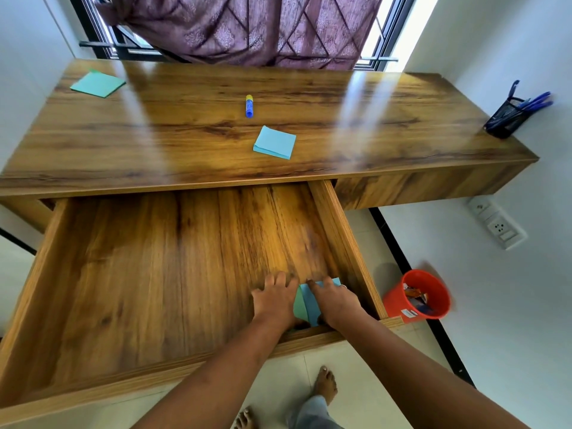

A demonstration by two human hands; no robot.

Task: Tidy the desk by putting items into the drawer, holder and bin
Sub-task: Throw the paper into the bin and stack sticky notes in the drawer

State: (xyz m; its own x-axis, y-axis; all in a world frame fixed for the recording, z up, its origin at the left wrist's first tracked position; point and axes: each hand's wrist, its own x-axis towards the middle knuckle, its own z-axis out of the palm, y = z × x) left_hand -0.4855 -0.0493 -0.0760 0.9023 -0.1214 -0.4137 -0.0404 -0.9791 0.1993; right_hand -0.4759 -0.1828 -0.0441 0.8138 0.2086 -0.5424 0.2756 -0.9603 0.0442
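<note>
The wooden drawer (154, 274) is pulled wide open below the desk top (185, 144). In its front right corner lie blue and green note pads (305, 301). My left hand (274, 300) lies flat on the drawer floor beside the pads, fingers straight. My right hand (335, 300) rests on the pads with its fingers pressing them down. On the desk lie a blue note pad (275, 142), a blue glue stick with a yellow cap (249, 105) and a green note pad (97, 84) at the far left.
A black mesh holder with blue pens (507, 117) stands at the desk's right end. An orange bin (396, 301) with scraps sits on the floor right of the drawer. A wall socket (498, 226) is on the right wall. My bare feet (325, 385) are below the drawer.
</note>
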